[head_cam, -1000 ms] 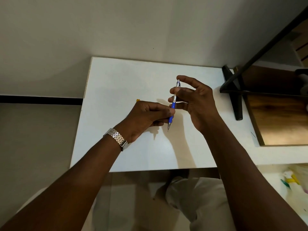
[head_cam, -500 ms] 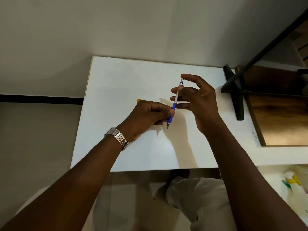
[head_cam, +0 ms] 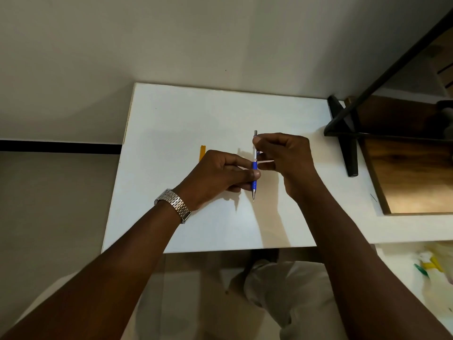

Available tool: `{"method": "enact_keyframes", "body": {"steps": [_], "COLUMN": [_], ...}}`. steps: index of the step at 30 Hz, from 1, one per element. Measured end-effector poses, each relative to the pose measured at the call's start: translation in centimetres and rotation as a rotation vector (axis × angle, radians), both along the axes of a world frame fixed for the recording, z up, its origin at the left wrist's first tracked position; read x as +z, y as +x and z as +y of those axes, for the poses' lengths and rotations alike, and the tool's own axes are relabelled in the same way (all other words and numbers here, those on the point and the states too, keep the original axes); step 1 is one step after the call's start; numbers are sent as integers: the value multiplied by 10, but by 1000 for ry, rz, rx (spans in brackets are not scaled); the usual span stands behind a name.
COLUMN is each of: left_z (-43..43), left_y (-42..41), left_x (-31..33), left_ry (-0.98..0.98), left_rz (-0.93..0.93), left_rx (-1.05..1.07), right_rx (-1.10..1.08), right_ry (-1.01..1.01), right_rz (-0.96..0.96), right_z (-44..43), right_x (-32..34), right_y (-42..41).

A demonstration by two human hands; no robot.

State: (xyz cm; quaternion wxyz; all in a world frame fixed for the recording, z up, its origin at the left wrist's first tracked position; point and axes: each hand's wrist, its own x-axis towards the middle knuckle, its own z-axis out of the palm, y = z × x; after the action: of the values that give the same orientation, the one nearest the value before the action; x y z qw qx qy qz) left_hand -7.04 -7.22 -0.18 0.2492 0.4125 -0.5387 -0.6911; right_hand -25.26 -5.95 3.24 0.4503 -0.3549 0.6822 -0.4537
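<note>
A blue and white mechanical pencil (head_cam: 255,165) stands nearly upright above the white table (head_cam: 186,114), its metal tip pointing down. My left hand (head_cam: 220,175), with a metal watch at the wrist, pinches the blue grip section. My right hand (head_cam: 286,160) has its fingers curled around the pencil's upper white part, just below the top cap.
A small yellow-orange strip (head_cam: 202,152) lies on the table, partly hidden behind my left hand. A black metal frame (head_cam: 345,141) and a wooden board (head_cam: 414,173) stand at the right. Pale plastic with green and yellow bits (head_cam: 431,266) lies lower right. My knees are below the table's front edge.
My right hand's fingers, spread before, have curled in around the pencil's upper part. The pencil has turned more upright. My left hand keeps its hold on the grip.
</note>
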Motion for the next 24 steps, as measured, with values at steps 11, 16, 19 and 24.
{"method": "enact_keyframes", "body": {"steps": [11, 16, 19, 24], "left_z": [0, 1, 0, -12], "left_y": [7, 8, 10, 23], "left_x": [-7, -4, -3, -1], "left_ry": [-221, -308, -379, -548], "left_rz": [-299, -371, -435, -598], "left_rx": [112, 134, 150, 318], "right_rx": [-21, -34, -38, -35], "right_ry": [92, 114, 114, 110], "right_rz": [-36, -11, 2, 61], "right_z": [-6, -9, -10, -11], "right_x": [-29, -38, -41, -45], "right_y": [23, 27, 27, 27]}}
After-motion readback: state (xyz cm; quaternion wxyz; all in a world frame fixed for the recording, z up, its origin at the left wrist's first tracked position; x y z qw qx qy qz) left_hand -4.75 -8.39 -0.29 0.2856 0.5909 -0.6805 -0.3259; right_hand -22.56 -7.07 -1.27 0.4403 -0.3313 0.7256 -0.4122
